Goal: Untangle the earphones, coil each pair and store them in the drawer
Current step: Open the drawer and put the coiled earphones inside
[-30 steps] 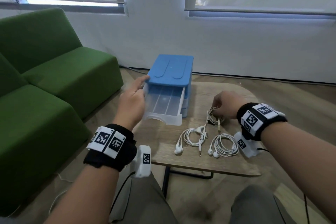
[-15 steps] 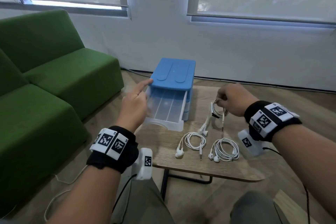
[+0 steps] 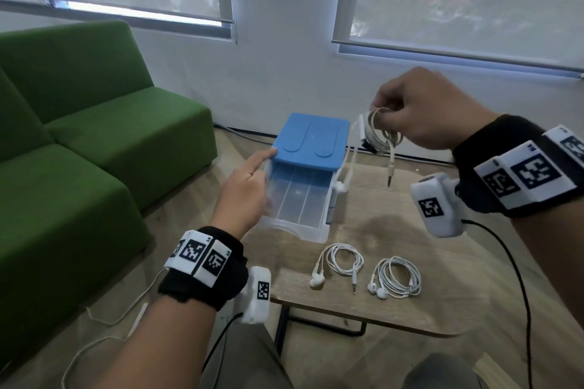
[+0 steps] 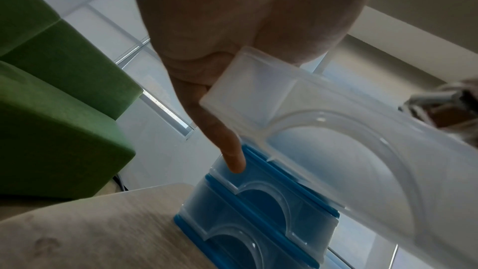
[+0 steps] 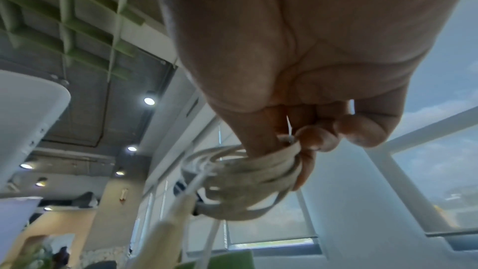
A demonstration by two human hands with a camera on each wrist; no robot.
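Head view: nearest, two white coiled earphone pairs [image 3: 341,262] [image 3: 396,276] lie on the wood-grain table [image 3: 410,230]. Beyond, the left hand [image 3: 246,189], forefinger straight, rests against the clear ribbed drawer [image 3: 297,202], pulled out of its blue plastic cabinet [image 3: 313,142]. Farther right, the right hand [image 3: 420,110] pinches a third coil [image 3: 380,133] aloft, plug dangling.

The head view looks forward and down from above both hands, taking in the table [image 3: 410,249] and drawer [image 3: 297,202]. The left wrist view looks up along the left hand [image 4: 232,38], very close, to the same drawer [image 4: 362,150] just beyond its forefinger. The right wrist view looks up past the right hand [image 5: 297,58] at the ceiling, with the coil [image 5: 245,181] at its fingertips, also seen from the head [image 3: 379,136].
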